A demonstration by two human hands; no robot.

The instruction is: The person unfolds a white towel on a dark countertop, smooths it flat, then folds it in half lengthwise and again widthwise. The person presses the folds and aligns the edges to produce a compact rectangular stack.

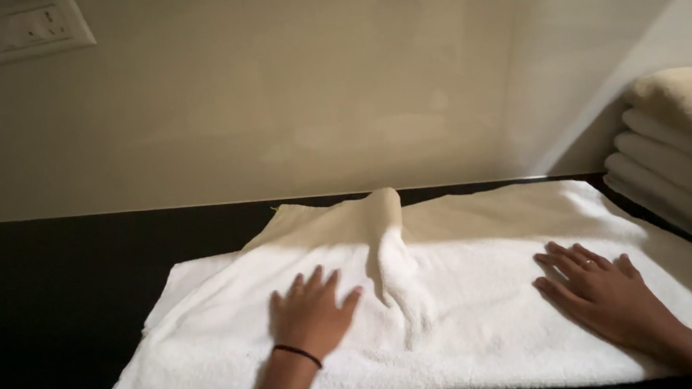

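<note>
The fingers of the left hand are spread a little and lie flat, palm down, on a white towel; they pinch nothing. The fingertips point toward 12 o'clock, with the thumb out toward 2 o'clock. A thin dark band circles the wrist, and the forearm leaves the picture at 6 o'clock.

The fingers of the right hand are also extended and slightly apart, pressed flat on the same towel, pointing toward 10 o'clock. A ring shows on one finger. That forearm runs off toward 4 o'clock, into the lower right corner.

Between the two hands, just at 3 o'clock of the left hand, the cloth is bunched into a raised ridge that runs from the towel's far edge toward 6 o'clock. The left thumb lies close beside this ridge; whether it touches it cannot be told. The right hand is well apart from it.

The towel is spread wide across a dark counter, filling the middle and right of the view, its far edge near the wall. Bare counter shows at 9 o'clock of the left hand.

At 2 o'clock of the right hand, against the right edge, stands a stack of folded towels, pale and cream, just beside the spread towel's far right corner. A beige wall rises behind the counter, and at 11 o'clock, in the upper left corner, a wall socket plate is fixed to it.
</note>
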